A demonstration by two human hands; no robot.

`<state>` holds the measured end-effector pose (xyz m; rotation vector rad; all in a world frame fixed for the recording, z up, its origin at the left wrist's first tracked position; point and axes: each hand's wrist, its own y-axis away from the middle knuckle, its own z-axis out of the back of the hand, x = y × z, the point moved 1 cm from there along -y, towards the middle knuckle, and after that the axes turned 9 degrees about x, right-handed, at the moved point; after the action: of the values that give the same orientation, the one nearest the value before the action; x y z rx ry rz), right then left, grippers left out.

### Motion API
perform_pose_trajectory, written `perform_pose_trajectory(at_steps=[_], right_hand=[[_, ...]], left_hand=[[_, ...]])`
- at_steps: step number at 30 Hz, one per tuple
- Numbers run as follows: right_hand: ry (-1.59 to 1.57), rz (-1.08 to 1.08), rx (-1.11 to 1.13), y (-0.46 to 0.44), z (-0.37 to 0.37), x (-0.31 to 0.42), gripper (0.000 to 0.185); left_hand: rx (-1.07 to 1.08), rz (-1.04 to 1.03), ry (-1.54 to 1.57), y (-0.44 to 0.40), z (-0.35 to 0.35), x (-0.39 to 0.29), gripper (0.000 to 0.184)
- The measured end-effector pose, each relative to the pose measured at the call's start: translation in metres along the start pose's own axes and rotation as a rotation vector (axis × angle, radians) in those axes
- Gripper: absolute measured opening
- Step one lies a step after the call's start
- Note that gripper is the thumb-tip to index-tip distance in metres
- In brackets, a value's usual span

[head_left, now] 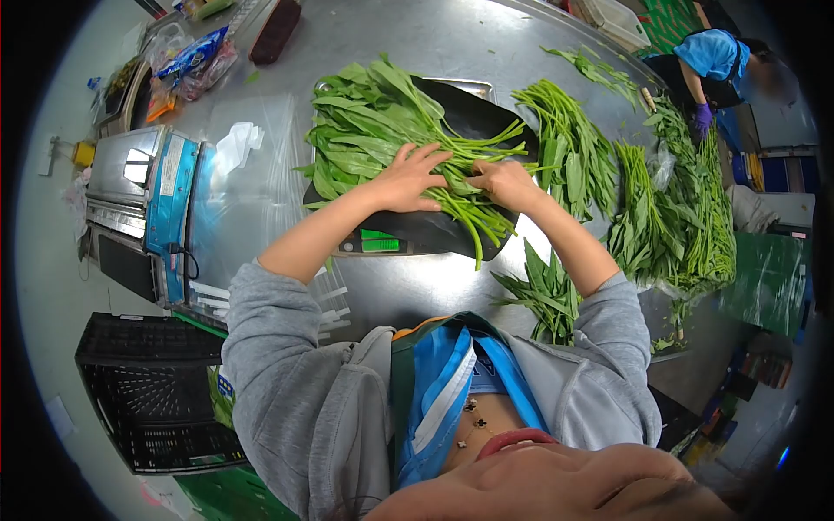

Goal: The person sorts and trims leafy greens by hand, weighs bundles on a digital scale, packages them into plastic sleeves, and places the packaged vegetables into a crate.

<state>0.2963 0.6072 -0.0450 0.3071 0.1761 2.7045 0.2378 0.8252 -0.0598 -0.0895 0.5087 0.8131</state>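
A bunch of leafy green vegetables lies on a black sheet over a scale, whose green-lit display shows at the near edge. My left hand rests on the stems beside the leaves, its fingers spread. Just right of it, my right hand has its fingers curled round some of the stems. The leaves point to the left and the stems to the right. Another bunch lies right of the scale, and a smaller one is nearer my body.
More greens are heaped on the metal table at right. A person with a purple glove stands at the upper right. At left are clear plastic bags, a blue-sided machine and a black crate.
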Motion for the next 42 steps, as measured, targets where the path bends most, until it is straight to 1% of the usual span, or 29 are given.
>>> perform_pose_trajectory(at_steps=[3, 4, 6, 7, 8, 10, 12, 13, 14, 16, 18, 19, 20, 22, 23, 25, 26, 28, 33, 35, 36, 38, 40, 42], right_hand=[[-0.072, 0.051, -0.130, -0.001, -0.010, -0.006, 0.021], [-0.071, 0.050, -0.130, -0.001, -0.011, -0.007, 0.021], [-0.415, 0.051, -0.442, 0.000, -0.011, -0.012, 0.018], [-0.605, -0.019, -0.487, 0.006, -0.015, -0.024, 0.014], [-0.603, -0.015, -0.480, 0.016, -0.008, -0.030, 0.014], [-1.710, -0.120, -0.229, 0.038, 0.010, -0.039, 0.014], [-1.732, -0.097, -0.399, 0.052, 0.028, -0.049, 0.014], [-1.619, -0.263, -0.516, 0.058, 0.038, -0.048, 0.012], [-1.502, -0.285, -0.529, 0.060, 0.045, -0.048, 0.012], [-1.108, -0.415, -0.421, 0.052, 0.049, -0.031, 0.017], [-0.635, -0.233, -0.386, 0.042, 0.033, -0.019, 0.021], [-0.390, -0.176, -0.335, 0.041, 0.033, -0.008, 0.027], [-0.282, -0.249, -0.188, 0.041, 0.037, 0.005, 0.030], [-0.168, -0.223, -0.117, 0.039, 0.029, 0.002, 0.031], [-0.168, -0.223, -0.118, 0.039, 0.022, -0.001, 0.031], [-0.034, -0.124, -0.165, 0.039, 0.007, -0.009, 0.026], [-0.031, -0.124, -0.165, 0.039, 0.005, -0.010, 0.026], [0.076, -0.077, -0.217, 0.039, 0.001, -0.009, 0.022], [0.055, -0.058, -0.242, 0.041, -0.006, -0.008, 0.023], [-0.205, -0.192, -0.368, 0.044, -0.011, -0.019, 0.023], [-0.198, -0.191, -0.373, 0.050, -0.007, -0.025, 0.023], [-1.268, -0.485, -0.375, 0.069, 0.003, -0.040, 0.020], [-1.654, -0.280, -0.637, 0.090, 0.029, -0.028, 0.016], [-1.901, 0.018, -0.551, 0.131, 0.032, -0.033, 0.018]], left_hand=[[-0.016, -0.009, -0.016, -0.001, -0.003, 0.002, 0.042], [-0.023, -0.016, -0.020, -0.001, -0.005, 0.003, 0.042], [-0.031, -0.020, -0.023, -0.001, -0.005, 0.005, 0.042], [-0.038, -0.023, -0.011, 0.000, -0.006, 0.005, 0.042], [-0.047, -0.024, 0.003, 0.000, -0.007, 0.005, 0.043], [-0.036, -0.020, 0.001, -0.001, -0.008, 0.007, 0.043], [-0.026, -0.022, -0.006, -0.002, -0.008, 0.008, 0.043], [-0.025, -0.021, -0.001, -0.002, -0.008, 0.008, 0.043], [-0.023, -0.019, 0.004, -0.001, -0.008, 0.007, 0.042], [-0.018, -0.017, 0.007, -0.002, -0.007, 0.007, 0.042], [-0.014, -0.016, 0.006, -0.002, -0.006, 0.006, 0.042], [-0.018, -0.023, 0.008, -0.002, -0.007, 0.007, 0.042], [-0.023, -0.027, 0.008, -0.001, -0.007, 0.008, 0.042], [-0.022, -0.021, 0.002, -0.001, -0.008, 0.008, 0.042], [-0.020, -0.021, -0.002, -0.002, -0.008, 0.008, 0.042], [-0.017, -0.022, 0.001, -0.001, -0.007, 0.007, 0.043], [-0.014, -0.022, 0.007, -0.001, -0.006, 0.007, 0.043], [-0.016, -0.022, 0.006, -0.001, -0.007, 0.007, 0.043], [-0.007, -0.015, -0.001, -0.001, -0.007, 0.007, 0.043], [-0.007, -0.017, 0.006, -0.001, -0.007, 0.008, 0.043], [-0.012, -0.018, 0.000, -0.002, -0.007, 0.009, 0.043], [-0.011, -0.028, 0.003, -0.001, -0.008, 0.010, 0.043], [0.011, -0.014, 0.003, -0.002, -0.007, 0.008, 0.044], [-0.003, -0.013, 0.038, -0.003, -0.006, 0.008, 0.045]])
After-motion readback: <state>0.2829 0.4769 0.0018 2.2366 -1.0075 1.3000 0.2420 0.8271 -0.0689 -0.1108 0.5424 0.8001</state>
